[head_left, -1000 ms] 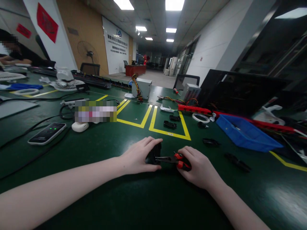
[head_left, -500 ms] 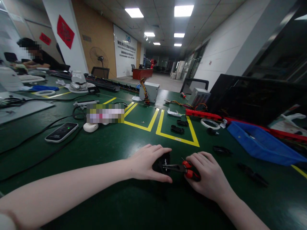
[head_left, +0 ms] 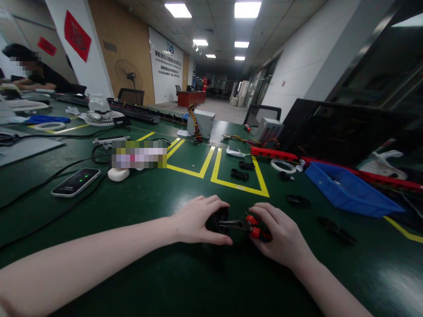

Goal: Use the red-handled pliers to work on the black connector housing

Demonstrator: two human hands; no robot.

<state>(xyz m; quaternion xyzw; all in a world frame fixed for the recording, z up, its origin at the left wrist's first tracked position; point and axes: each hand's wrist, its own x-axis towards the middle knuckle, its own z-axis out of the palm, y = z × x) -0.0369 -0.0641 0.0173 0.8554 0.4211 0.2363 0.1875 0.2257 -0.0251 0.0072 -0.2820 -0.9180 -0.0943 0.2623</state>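
Observation:
My left hand (head_left: 200,222) is closed around a small black plastic part (head_left: 223,215), thumb below and fingers above it. Red-handled long-nose pliers (head_left: 240,225) are gripped in my right hand (head_left: 280,235). Their jaws point left and their tips meet the black part. What the tips pinch, if anything, is too small to make out. Two similar black parts (head_left: 240,174) lie inside the yellow-taped square beyond my hands. More black pieces (head_left: 337,230) rest on the green table to the right of my right hand.
A blue bin (head_left: 350,189) stands at the right, near a white ring (head_left: 283,166) and a red strip (head_left: 274,153). Farther back are power supply boxes (head_left: 205,124) with wires. On the left lie a white-edged device (head_left: 76,182) and black cables. A person (head_left: 36,75) sits far left.
The view has shifted slightly, so the scene sits a little more to the left and higher. Both hands keep their holds, with the plier tips still at the black part.

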